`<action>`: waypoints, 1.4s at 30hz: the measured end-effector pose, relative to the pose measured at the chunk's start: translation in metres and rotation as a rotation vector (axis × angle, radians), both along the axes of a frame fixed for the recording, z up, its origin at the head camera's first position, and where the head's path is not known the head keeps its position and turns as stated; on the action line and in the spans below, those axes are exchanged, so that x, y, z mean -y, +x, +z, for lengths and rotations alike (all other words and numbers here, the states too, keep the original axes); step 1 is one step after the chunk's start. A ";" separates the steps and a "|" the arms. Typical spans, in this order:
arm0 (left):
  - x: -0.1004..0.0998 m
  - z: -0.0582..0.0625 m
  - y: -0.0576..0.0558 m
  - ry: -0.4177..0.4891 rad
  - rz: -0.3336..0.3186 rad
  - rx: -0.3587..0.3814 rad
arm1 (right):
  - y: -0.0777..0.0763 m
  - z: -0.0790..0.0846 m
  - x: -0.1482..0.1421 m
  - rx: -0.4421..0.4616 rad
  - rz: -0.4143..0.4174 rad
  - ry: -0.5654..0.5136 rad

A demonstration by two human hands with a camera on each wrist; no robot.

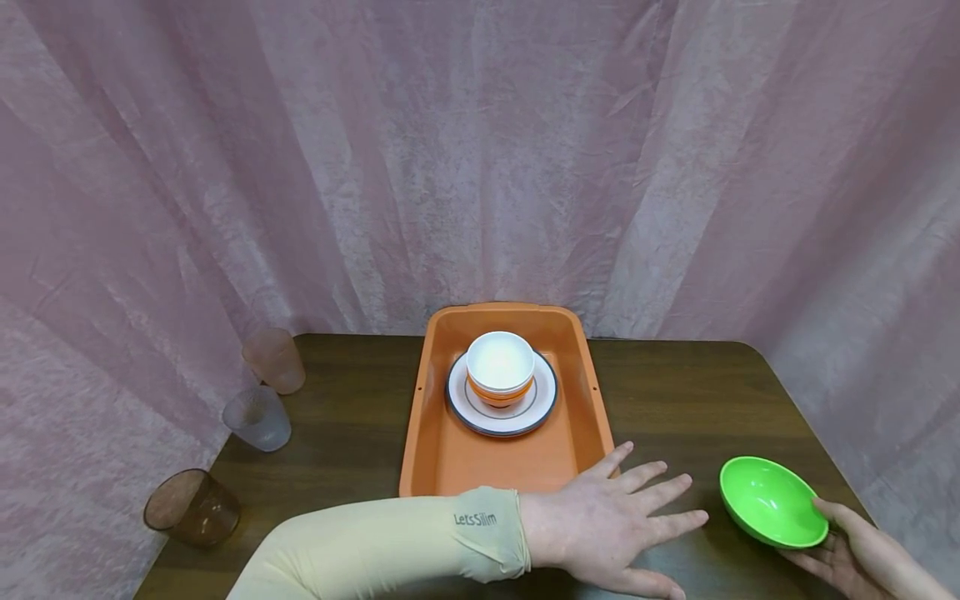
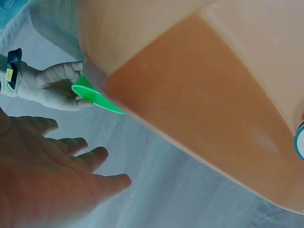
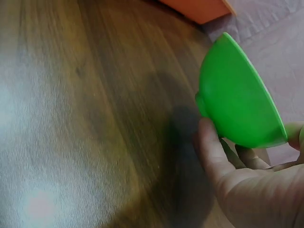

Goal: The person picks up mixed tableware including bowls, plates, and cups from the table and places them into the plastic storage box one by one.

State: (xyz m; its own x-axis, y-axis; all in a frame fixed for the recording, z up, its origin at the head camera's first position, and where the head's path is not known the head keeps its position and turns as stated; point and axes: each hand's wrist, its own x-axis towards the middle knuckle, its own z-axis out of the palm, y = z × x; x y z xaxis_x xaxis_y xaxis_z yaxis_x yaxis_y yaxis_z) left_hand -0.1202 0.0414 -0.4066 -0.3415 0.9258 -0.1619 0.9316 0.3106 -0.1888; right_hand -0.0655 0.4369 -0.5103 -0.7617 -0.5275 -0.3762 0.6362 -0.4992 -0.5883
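At the right side of the table, my right hand (image 1: 862, 546) grips a green bowl (image 1: 772, 502) by its near right edge, thumb at the rim and fingers underneath. In the right wrist view the bowl (image 3: 240, 95) is held above the wood, its shadow on the tabletop. My left hand (image 1: 611, 525) reaches rightward with spread, straight fingers and holds nothing. It hovers by the near right corner of an orange tub (image 1: 416, 433), between tub and green bowl. Inside the tub, white plates (image 1: 543, 400) carry a stack of bowls, a white bowl (image 1: 500, 360) on top and orange ones below.
Along the table's left edge lie a pinkish cup (image 1: 275, 360), a clear frosted cup (image 1: 258, 418) and a brown see-through cup (image 1: 192, 507), all looking tilted in the head view. A pink curtain (image 1: 480, 167) hangs right behind the brown wooden table (image 1: 675, 392).
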 end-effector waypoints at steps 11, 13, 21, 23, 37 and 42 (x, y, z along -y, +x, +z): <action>0.004 0.004 -0.003 0.040 0.010 -0.015 | 0.000 0.005 0.015 -0.095 -0.015 -0.232; 0.005 0.006 -0.004 0.045 0.018 -0.010 | -0.001 0.008 0.018 -0.122 -0.024 -0.255; 0.011 0.014 -0.012 0.082 0.039 0.015 | -0.005 0.021 0.028 -0.201 -0.050 -0.333; 0.013 0.015 -0.014 0.090 0.046 0.023 | -0.005 0.026 0.030 -0.212 -0.060 -0.318; 0.030 0.030 -0.030 0.151 0.067 0.050 | -0.013 0.060 0.048 -0.359 -0.024 -0.336; 0.037 0.034 -0.035 0.178 0.076 0.045 | -0.019 0.069 0.052 -0.376 -0.020 -0.329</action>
State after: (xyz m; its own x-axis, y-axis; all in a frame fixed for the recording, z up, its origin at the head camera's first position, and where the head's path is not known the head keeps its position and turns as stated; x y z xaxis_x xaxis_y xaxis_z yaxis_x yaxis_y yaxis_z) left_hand -0.1552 0.0048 -0.3723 -0.4077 0.9130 -0.0141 0.9104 0.4052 -0.0835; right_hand -0.0842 0.3851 -0.4411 -0.8238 -0.5561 0.1102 0.3987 -0.7066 -0.5846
